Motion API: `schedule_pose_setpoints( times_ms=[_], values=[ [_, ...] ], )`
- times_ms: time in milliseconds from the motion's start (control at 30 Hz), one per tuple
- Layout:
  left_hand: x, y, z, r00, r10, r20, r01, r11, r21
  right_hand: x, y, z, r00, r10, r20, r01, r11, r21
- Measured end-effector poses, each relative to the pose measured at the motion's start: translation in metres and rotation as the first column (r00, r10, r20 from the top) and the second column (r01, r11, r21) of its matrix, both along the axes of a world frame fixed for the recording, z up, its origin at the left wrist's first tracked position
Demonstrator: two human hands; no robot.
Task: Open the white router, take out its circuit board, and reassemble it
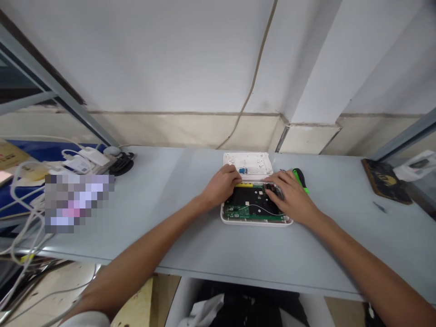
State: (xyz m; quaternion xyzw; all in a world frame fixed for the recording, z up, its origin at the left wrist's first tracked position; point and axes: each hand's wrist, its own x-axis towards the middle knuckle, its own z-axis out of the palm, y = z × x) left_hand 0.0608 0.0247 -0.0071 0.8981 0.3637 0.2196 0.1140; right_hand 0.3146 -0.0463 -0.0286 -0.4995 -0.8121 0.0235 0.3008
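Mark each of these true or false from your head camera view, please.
1. A green circuit board lies in a white plastic shell. True.
2. The left hand holds a green-and-black screwdriver. False: the screwdriver lies on the pale grey table, beside the right hand.
3. A thin white wire crosses the board. True.
4. A blue connector sits on the board. False: it is on a white perforated panel beyond the board.
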Motion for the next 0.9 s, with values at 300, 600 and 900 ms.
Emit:
schedule_pose_setpoints(
  times_ms=[300,600,900],
  values=[
    [0.001,-0.008,0.008,0.999,-0.038,-0.031,0.039,0.999,0.037,0.001,0.002,0.003,0.999,0.008,-0.050,-0.008,1.000,-0.002],
    [-0.017,-0.017,0.054,0.925,-0.296,-0.238,0.263,0.951,-0.162,-0.001,-0.004,0.004,0.999,-0.043,-0.010,0.042,0.999,-0.032],
    [-0.018,-0.063,0.058,0.799,-0.219,-0.559,0.271,0.962,0.011,-0.018,-0.008,0.004,0.990,-0.140,0.019,0.139,0.988,0.062]
  ],
)
